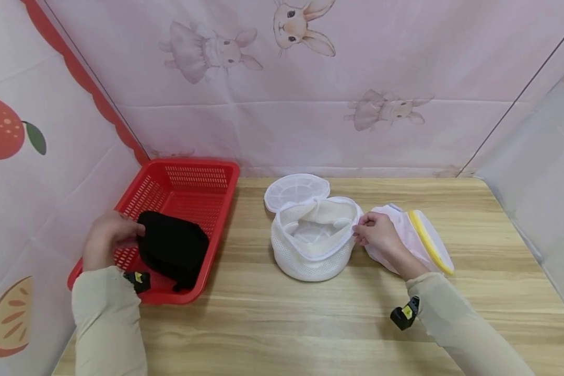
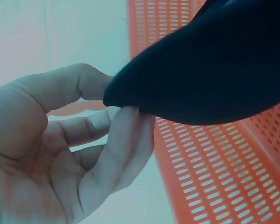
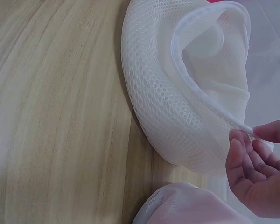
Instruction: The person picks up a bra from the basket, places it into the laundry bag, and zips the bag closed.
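Note:
Over the left part of the red basket [image 1: 223, 219], my left hand [image 1: 115, 232] pinches the edge of a folded black bra [image 1: 171, 245] between thumb and fingers. A smooth moulded cup edge shows in the left wrist view, the fingertips [image 2: 126, 121] right at its pointed end. My right hand [image 1: 378, 232] holds the white-trimmed rim of a round white mesh laundry bag [image 1: 312, 266], thumb and fingers pinching it at the right side. The bag stands with its mouth open and its round lid [image 1: 297, 191] folded back behind it; pads line the inside.
A pale pink mesh bag [image 1: 406, 237] with a yellow band and white end lies just right of the laundry bag, partly under my right hand. The wooden table [image 1: 282, 329] meets a printed curtain [image 1: 301, 130] at the back and another on the left.

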The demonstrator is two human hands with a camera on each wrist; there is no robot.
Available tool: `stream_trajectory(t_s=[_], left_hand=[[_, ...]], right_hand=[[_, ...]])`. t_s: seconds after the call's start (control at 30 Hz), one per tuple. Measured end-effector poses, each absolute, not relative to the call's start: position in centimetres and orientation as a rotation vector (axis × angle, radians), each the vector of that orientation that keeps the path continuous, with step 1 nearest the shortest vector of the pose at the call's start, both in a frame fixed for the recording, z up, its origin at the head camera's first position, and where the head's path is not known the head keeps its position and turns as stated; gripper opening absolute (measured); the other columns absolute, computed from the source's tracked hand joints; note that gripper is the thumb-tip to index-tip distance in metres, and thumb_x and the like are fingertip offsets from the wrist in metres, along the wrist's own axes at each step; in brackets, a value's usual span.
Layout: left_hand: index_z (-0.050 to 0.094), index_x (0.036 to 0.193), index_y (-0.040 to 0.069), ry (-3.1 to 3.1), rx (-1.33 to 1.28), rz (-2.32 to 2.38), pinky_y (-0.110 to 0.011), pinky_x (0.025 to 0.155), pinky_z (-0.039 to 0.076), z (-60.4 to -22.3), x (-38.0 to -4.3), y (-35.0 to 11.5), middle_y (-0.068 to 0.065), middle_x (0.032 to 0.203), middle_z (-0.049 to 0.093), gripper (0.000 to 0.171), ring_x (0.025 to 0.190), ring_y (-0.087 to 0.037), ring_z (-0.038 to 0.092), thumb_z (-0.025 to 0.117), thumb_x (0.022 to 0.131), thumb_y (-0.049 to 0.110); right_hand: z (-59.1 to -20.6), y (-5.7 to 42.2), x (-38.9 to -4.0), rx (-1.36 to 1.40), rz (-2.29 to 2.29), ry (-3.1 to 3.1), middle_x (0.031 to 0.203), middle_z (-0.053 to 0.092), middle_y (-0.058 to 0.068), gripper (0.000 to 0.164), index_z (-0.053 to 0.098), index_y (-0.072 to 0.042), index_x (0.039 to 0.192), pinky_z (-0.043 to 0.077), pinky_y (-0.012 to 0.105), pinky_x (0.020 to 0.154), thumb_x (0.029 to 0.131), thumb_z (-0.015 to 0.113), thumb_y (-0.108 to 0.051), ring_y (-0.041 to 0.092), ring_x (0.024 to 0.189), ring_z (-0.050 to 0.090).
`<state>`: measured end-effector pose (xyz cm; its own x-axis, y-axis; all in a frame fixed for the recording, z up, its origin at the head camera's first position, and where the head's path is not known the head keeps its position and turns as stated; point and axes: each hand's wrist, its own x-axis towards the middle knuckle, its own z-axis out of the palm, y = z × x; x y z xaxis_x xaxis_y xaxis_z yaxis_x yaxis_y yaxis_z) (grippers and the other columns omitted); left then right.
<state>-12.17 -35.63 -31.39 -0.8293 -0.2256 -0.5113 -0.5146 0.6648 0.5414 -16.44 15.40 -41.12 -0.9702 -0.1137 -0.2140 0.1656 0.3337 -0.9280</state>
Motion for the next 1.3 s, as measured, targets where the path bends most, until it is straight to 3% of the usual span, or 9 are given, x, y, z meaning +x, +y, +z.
stream_trajectory(t_s=[0.43,0.57,0.73,0.93,1.07,1.3], left_hand=[[0.055,0.067,0.005,2.669,-0.553,0.876,-0.028,0.056,0.045,-30.2,-12.0,-34.5,-0.001,0.06,0.054,0.025,0.062,-0.019,0.054,0.056,0.086,0.021],[0.058,0.073,0.0,2.672,-0.547,0.903,-0.026,0.058,0.049,-29.9,-11.9,-34.0,-0.001,0.063,0.056,0.022,0.06,-0.014,0.059,0.056,0.087,0.018],[0.057,0.093,-0.009,2.669,-0.559,0.924,-0.027,0.06,0.051,-30.0,-12.0,-33.8,-0.007,0.073,0.058,0.026,0.06,-0.013,0.06,0.057,0.087,0.016],[0.054,0.087,-0.005,2.704,-0.58,0.938,-0.026,0.059,0.052,-29.9,-11.9,-33.9,-0.01,0.077,0.056,0.019,0.061,-0.012,0.061,0.056,0.086,0.014],[0.054,0.093,-0.008,2.751,-0.577,0.986,-0.027,0.06,0.053,-29.4,-11.5,-33.7,-0.014,0.085,0.055,0.022,0.062,-0.013,0.062,0.055,0.087,0.014],[0.053,0.097,-0.008,2.823,-0.566,0.98,-0.022,0.059,0.05,-28.3,-10.7,-33.1,-0.011,0.079,0.059,0.028,0.062,-0.013,0.063,0.055,0.089,0.018]], right_hand=[[-40.8,15.4,-16.5,0.055,-1.662,2.365,0.069,0.06,0.01,0.008,0.049,0.008,0.084,0.052,0.027,0.054,0.085,0.055,0.004,0.015,0.058,0.059],[-40.8,15.4,-16.5,0.045,-1.652,2.373,0.071,0.06,0.011,0.008,0.049,0.008,0.085,0.053,0.027,0.055,0.086,0.055,0.003,0.014,0.058,0.059],[-40.8,15.4,-16.5,0.043,-1.646,2.374,0.072,0.061,0.012,0.008,0.049,0.008,0.085,0.053,0.027,0.055,0.086,0.056,0.003,0.014,0.058,0.059],[-40.8,15.3,-16.5,0.04,-1.667,2.36,0.07,0.06,0.011,0.007,0.049,0.008,0.084,0.053,0.027,0.055,0.085,0.055,0.004,0.014,0.058,0.059],[-40.8,15.3,-16.5,0.034,-1.692,2.347,0.07,0.06,0.011,0.007,0.048,0.009,0.083,0.052,0.025,0.054,0.085,0.054,0.005,0.013,0.058,0.059],[-40.6,15.2,-16.6,0.027,-1.707,2.352,0.069,0.06,0.01,0.007,0.048,0.008,0.084,0.053,0.027,0.055,0.085,0.054,0.004,0.013,0.058,0.059]])
